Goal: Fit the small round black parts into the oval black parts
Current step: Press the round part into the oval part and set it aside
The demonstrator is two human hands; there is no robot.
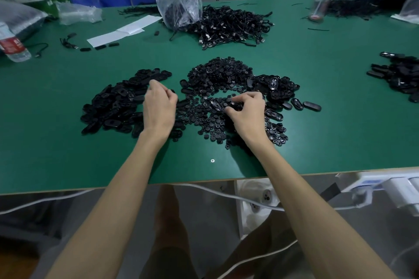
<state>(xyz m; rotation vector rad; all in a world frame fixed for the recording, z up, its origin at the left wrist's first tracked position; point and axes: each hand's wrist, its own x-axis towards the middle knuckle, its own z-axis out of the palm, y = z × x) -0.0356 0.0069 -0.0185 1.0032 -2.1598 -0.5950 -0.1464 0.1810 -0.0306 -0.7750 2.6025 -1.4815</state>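
My right grip (246,106) pinches 1 oval part (217,104) over the round parts (204,120), left grip (158,104) curled, contents unclear; next, I judge, press 1 round part in squarely.

Small round black parts (217,75) form a wide heap. Oval black parts (113,106) are piled left of it, more ovals (278,88) right; over it my right hand (246,108) pinches one oval part (217,104), hollow side up.

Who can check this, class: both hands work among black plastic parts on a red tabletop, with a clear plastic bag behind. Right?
No: the head view shows a green tabletop, not red. The left hand and right hand do work among black plastic parts, with the clear plastic bag behind.
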